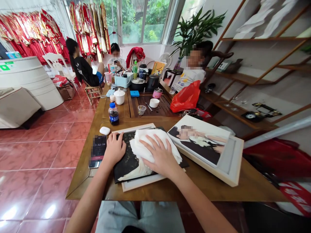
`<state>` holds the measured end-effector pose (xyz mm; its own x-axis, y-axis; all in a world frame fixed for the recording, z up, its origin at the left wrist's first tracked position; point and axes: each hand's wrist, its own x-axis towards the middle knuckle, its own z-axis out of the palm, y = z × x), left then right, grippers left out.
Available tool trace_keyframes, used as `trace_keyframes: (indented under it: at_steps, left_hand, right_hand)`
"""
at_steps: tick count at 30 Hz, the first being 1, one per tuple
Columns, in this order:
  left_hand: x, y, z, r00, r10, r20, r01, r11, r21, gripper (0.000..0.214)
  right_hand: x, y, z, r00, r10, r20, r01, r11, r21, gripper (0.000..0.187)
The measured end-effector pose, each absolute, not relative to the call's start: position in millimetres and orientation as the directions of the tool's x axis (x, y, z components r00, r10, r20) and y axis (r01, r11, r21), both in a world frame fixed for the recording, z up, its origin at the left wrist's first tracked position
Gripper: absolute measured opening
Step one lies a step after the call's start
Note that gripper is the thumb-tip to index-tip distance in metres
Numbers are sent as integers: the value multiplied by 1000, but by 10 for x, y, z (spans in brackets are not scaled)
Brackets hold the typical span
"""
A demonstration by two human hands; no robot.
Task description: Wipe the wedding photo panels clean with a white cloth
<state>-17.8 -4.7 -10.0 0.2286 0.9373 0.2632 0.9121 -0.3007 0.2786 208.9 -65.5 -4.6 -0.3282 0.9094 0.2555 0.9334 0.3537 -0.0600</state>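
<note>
A black picture panel [125,161] with gold flecks and a cream-coloured patch lies on the table in front of me. Under it, the edges of a pale frame [143,183] stick out. My left hand [115,148] rests on the panel's left edge, fingers slightly bent and apart. A bunched white cloth [145,136] covers much of the panel's right half. Flat on this cloth lies my right hand [161,157], its fingers spread; its palm side is hidden. To the right, a photo print [199,139] of people in formal clothes sits on a thick pale frame [234,161].
Left of the panel are a phone [98,150] showing a timer, a white earbud case [104,130] and a blue-capped bottle [113,114]. Farther back stand a lidded white cup [119,96], a small plastic cup [141,110] and a red bag [187,98]. Several people sit around.
</note>
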Motion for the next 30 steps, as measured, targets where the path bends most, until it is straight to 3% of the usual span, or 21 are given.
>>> trace_keyframes:
  at_steps: [8, 22, 30]
  left_hand:
    - [-190, -54, -62, 242, 945, 218, 917, -296, 266, 50]
    - [-183, -53, -99, 230, 937, 262, 913, -301, 276, 48]
    - [-181, -60, -57, 234, 948, 214, 916, -289, 278, 50]
  right_hand:
    - [1849, -179, 23, -295, 930, 218, 941, 323, -106, 66]
    - [2046, -946, -84, -375, 884, 279, 900, 419, -118, 66]
    - [1919, -548, -38, -365, 902, 229, 909, 398, -120, 67]
